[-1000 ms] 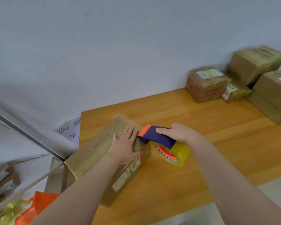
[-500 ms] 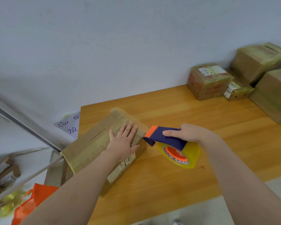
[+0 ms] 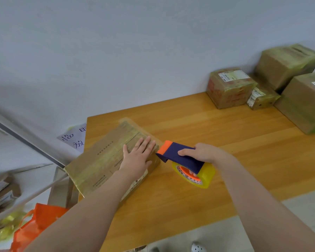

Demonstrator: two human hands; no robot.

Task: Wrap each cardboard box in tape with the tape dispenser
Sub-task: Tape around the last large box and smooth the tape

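Observation:
A long flat cardboard box (image 3: pixel 100 160), covered in yellowish tape, lies at the left end of the wooden table (image 3: pixel 225 142), overhanging its left edge. My left hand (image 3: pixel 137 157) presses flat on the box's top near its right end, fingers straight. My right hand (image 3: pixel 201 153) grips the tape dispenser (image 3: pixel 182 158), a navy body with an orange tip and a yellow tape roll hanging below it. The orange tip touches the box's right end.
Several taped cardboard boxes (image 3: pixel 229 87) stand against the wall at the table's far right. An orange bag (image 3: pixel 35 226) sits on the floor at lower left, beside a shelf holding small parcels (image 3: pixel 4 191). A paper sign (image 3: pixel 75 137) hangs left of the table.
The dispenser has drawn slightly to the right off the box's right end, and my left hand has shifted a little along the box top. The view has tilted.

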